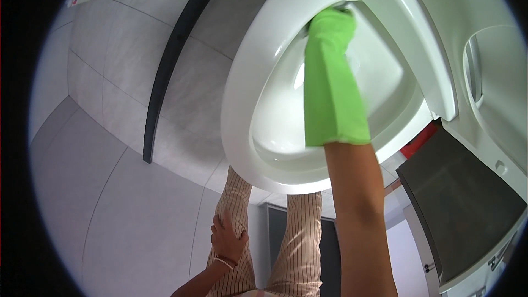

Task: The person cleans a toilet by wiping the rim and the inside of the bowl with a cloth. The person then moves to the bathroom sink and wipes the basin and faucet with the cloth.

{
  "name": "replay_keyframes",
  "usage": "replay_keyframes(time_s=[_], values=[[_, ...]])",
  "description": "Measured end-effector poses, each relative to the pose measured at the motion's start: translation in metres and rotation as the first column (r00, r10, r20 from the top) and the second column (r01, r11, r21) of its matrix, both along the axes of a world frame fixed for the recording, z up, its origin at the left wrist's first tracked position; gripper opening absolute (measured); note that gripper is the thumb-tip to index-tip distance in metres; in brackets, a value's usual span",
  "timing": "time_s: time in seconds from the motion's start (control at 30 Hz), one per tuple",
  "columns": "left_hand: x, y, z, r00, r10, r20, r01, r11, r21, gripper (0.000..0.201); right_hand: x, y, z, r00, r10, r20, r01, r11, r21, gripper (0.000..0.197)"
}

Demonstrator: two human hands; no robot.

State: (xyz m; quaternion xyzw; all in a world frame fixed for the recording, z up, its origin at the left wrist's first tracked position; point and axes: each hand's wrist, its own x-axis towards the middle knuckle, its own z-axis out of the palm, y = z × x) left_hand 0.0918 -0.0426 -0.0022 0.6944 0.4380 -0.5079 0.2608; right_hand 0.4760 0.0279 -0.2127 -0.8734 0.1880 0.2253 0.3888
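A white toilet bowl (242, 71) fills the upper middle, its glossy inner wall in view. My right hand (331, 23), in a long green rubber glove, reaches deep into the bowl and presses up beneath the far rim. Its fingers look curled, and a dark greyish edge shows around them. What they hold is hidden by the glove and blurred. My left hand (227, 237) is bare, with bracelets at the wrist, and rests on my left leg over striped trousers (289, 242), fingers spread.
A raised white seat (412, 33) leans along the bowl's right side. Further right are a white casing with an oval recess and a dark grey panel (462, 203). A black curved bar (165, 77) runs along the tiled surface on the left. Something red (421, 142) shows below the seat.
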Motion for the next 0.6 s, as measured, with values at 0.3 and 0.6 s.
replay_keyframes(time_s=[0.3,0.6], values=[[-0.007,0.001,0.002,1.000,-0.006,-0.011,0.006,1.000,-0.020,0.083,-0.007,0.006,-0.001,1.000,-0.021,-0.010,0.021,0.998,0.052,0.031],[-0.007,-0.005,0.003,0.999,0.039,-0.022,-0.039,0.999,-0.008,0.084,0.040,0.006,-0.023,0.957,-0.240,0.162,0.229,0.970,0.084,0.026]])
